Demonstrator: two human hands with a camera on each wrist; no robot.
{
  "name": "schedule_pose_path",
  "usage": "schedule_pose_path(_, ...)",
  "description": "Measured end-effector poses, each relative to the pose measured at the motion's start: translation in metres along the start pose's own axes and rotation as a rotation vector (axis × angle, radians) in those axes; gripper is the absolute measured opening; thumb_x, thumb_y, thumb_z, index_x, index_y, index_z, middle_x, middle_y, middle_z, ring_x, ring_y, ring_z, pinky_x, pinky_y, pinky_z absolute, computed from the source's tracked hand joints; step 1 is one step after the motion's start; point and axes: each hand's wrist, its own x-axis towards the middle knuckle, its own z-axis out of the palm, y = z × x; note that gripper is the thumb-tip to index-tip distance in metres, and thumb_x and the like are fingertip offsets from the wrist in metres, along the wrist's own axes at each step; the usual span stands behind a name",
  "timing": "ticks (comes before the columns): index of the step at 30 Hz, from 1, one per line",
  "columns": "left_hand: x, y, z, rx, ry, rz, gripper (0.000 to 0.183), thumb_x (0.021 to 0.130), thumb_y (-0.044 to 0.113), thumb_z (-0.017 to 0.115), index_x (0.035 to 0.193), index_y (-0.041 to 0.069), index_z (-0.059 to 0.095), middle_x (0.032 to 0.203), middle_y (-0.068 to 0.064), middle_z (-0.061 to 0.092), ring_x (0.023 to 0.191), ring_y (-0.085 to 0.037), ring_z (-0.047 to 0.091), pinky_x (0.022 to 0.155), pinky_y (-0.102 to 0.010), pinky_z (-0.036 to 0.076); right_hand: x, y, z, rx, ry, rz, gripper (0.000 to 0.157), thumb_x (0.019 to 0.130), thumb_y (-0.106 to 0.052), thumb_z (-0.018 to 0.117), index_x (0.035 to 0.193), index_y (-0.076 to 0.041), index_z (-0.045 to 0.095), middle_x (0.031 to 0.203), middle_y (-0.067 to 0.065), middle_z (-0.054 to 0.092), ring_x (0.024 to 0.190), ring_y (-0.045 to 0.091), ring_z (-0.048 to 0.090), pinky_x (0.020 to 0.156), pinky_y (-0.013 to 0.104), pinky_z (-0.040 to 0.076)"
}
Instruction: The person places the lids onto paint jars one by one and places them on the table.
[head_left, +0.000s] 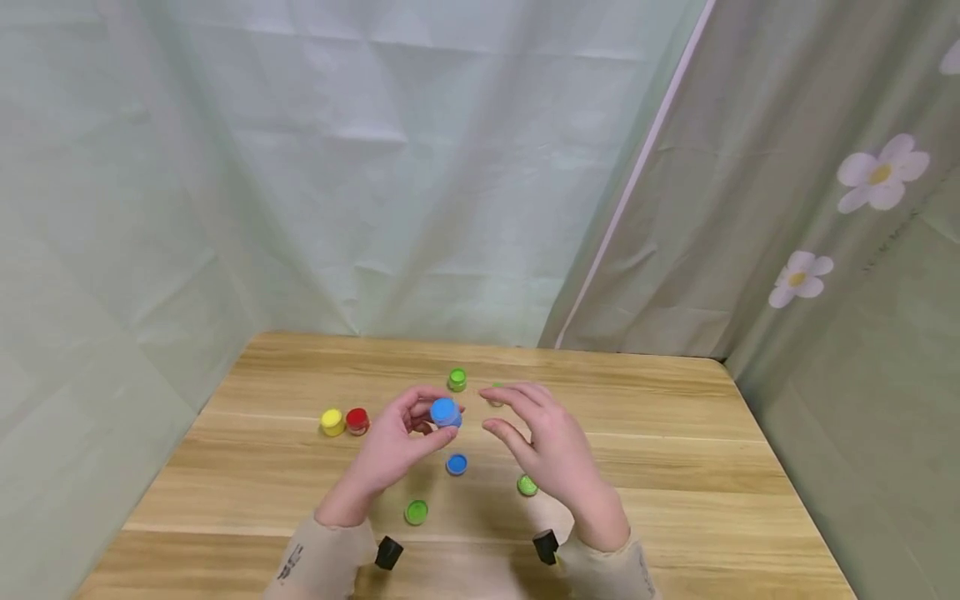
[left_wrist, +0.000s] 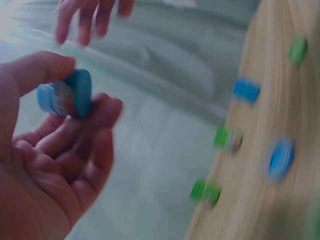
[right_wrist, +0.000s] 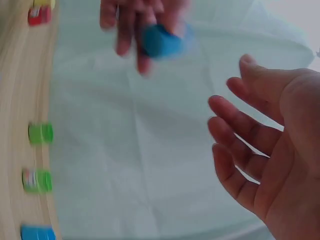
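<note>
My left hand [head_left: 386, 446] holds a small blue-lidded tub [head_left: 445, 411] above the table, pinched between thumb and fingers. In the left wrist view, the tub [left_wrist: 65, 95] lies on its side with a printed label showing, and the thumb presses its upper edge. My right hand [head_left: 551, 446] hovers to the right of it, fingers apart and softly bent, holding nothing. A gap between right thumb and fingers faces the tub. Below the hands, a blue round lid-like piece [head_left: 457, 464] with a raised rim rests on the table.
Green tubs [head_left: 457, 380] stand towards the back of the wooden table [head_left: 675, 475]. Yellow [head_left: 332, 422] and red [head_left: 357, 421] tubs are at left. Nearer lie green round pieces [head_left: 416, 512]. Another blue tub [left_wrist: 246, 90] shows in the left wrist view. Curtains [head_left: 420, 167] surround the table.
</note>
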Motion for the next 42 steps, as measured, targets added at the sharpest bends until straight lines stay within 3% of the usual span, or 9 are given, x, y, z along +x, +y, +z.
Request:
schedule_pose_path(4,0.005,-0.008,-0.024,0.245,0.054,-0.101,0.041,0.095,0.015,0.083,0.13,0.007,0.063,0.127,-0.005,0.076,0.099,-0.023,0.068,0.086,-0.034,0.055,-0.011,0.016,-0.015,-0.041,-0.024,0.087,0.035,0.101,-0.028,0.077,0.134,-0.019,0.073,0.134,-0.004,0.071,0.126,0.021,0.065,0.1,0.045,0.057)
schedule_pose_path(10,0.011,-0.027,-0.06,0.502,0.118,-0.126,0.04,0.095,0.014,0.083,0.129,0.002,0.065,0.129,-0.015,0.071,0.125,-0.04,0.063,0.103,-0.059,0.05,-0.03,0.04,-0.04,-0.101,-0.077,0.221,0.033,0.103,-0.028,0.076,0.134,-0.016,0.074,0.134,-0.001,0.07,0.129,0.024,0.064,0.105,0.05,0.054)
schedule_pose_path(13,0.012,-0.036,-0.069,0.575,0.098,-0.13,0.039,0.095,0.014,0.083,0.127,-0.001,0.069,0.126,-0.019,0.07,0.112,-0.04,0.066,0.099,-0.06,0.052,-0.038,0.049,-0.048,-0.13,-0.093,0.245,0.032,0.103,-0.028,0.075,0.132,-0.015,0.074,0.133,0.0,0.07,0.128,0.027,0.065,0.102,0.052,0.055)
schedule_pose_path(19,0.009,-0.051,-0.073,0.68,0.036,-0.183,0.037,0.094,0.012,0.084,0.126,-0.001,0.071,0.118,-0.015,0.072,0.075,-0.021,0.06,0.073,-0.041,0.054,-0.052,0.063,-0.053,-0.157,-0.136,0.261,0.032,0.102,-0.025,0.077,0.131,-0.015,0.074,0.129,-0.001,0.072,0.116,0.023,0.068,0.088,0.045,0.059)
schedule_pose_path(26,0.004,-0.062,-0.072,0.784,0.006,-0.185,0.035,0.089,0.009,0.088,0.12,-0.001,0.074,0.105,-0.01,0.071,0.086,-0.025,0.065,0.087,-0.051,0.058,-0.064,0.073,-0.052,-0.159,-0.199,0.305,0.031,0.101,-0.021,0.078,0.131,-0.014,0.074,0.124,-0.003,0.073,0.107,0.017,0.07,0.083,0.039,0.059)
schedule_pose_path(29,0.004,-0.065,-0.074,0.832,0.0,-0.15,0.034,0.088,0.006,0.089,0.117,-0.002,0.074,0.111,-0.015,0.073,0.104,-0.039,0.069,0.105,-0.066,0.049,-0.065,0.075,-0.051,-0.142,-0.217,0.315,0.03,0.101,-0.021,0.078,0.13,-0.015,0.075,0.122,-0.003,0.073,0.105,0.015,0.07,0.082,0.037,0.059)
schedule_pose_path(32,0.004,-0.067,-0.076,0.878,0.005,-0.124,0.033,0.086,0.005,0.089,0.115,-0.003,0.075,0.117,-0.021,0.075,0.128,-0.053,0.059,0.115,-0.075,0.032,-0.065,0.076,-0.05,-0.132,-0.237,0.325,0.03,0.101,-0.021,0.077,0.131,-0.016,0.074,0.122,-0.004,0.073,0.101,0.015,0.071,0.081,0.036,0.059)
schedule_pose_path(37,0.003,-0.071,-0.075,0.9,0.016,-0.096,0.03,0.082,0.003,0.092,0.106,-0.002,0.075,0.111,-0.021,0.075,0.138,-0.061,0.047,0.115,-0.077,0.03,-0.068,0.076,-0.049,-0.138,-0.259,0.335,0.028,0.102,-0.022,0.077,0.129,-0.017,0.075,0.123,-0.005,0.072,0.105,0.019,0.072,0.084,0.038,0.06)
schedule_pose_path(42,0.002,-0.074,-0.073,0.912,0.041,-0.059,0.031,0.078,0.0,0.093,0.103,-0.003,0.075,0.106,-0.019,0.076,0.131,-0.056,0.057,0.117,-0.072,0.031,-0.069,0.075,-0.048,-0.14,-0.269,0.332,0.028,0.102,-0.022,0.077,0.128,-0.015,0.076,0.123,-0.004,0.073,0.107,0.021,0.071,0.085,0.04,0.06)
